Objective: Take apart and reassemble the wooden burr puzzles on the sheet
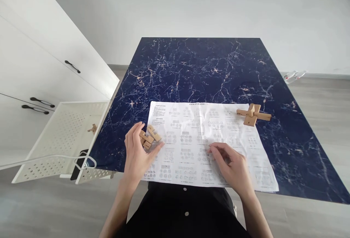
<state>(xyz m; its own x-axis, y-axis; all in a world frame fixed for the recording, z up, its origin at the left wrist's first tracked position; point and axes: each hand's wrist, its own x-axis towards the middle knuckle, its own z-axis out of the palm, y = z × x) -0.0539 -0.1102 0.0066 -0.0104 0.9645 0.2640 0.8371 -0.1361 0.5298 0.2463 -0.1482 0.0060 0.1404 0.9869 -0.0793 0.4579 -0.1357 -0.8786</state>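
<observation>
Head view shows two bare hands over a big white paper sheet (207, 143) that lies on a dark blue marble table (202, 70). The sheet is full of small printed drawings.

The left hand (138, 154) is on the left side of the sheet. Its fingers are curled loosely around some small wooden blocks (150, 136). The thumb and fingertips touch the blocks. The blocks sit on the near left part of the sheet, and the hand does not lift them.

The right hand (232, 165) rests on the near right part of the sheet. It is partly open and holds nothing. One fingertip presses on the paper beside a drawing.

A wooden cross puzzle (253, 114) stands on the far right corner of the sheet, well apart from both hands.

To the left of the table is a white tray with little holes (62, 139). A small wooden piece (93, 128) lies in it. A dark phone (79, 163) leans at its near edge. White cupboards (35, 59) with black handles are far left.
</observation>
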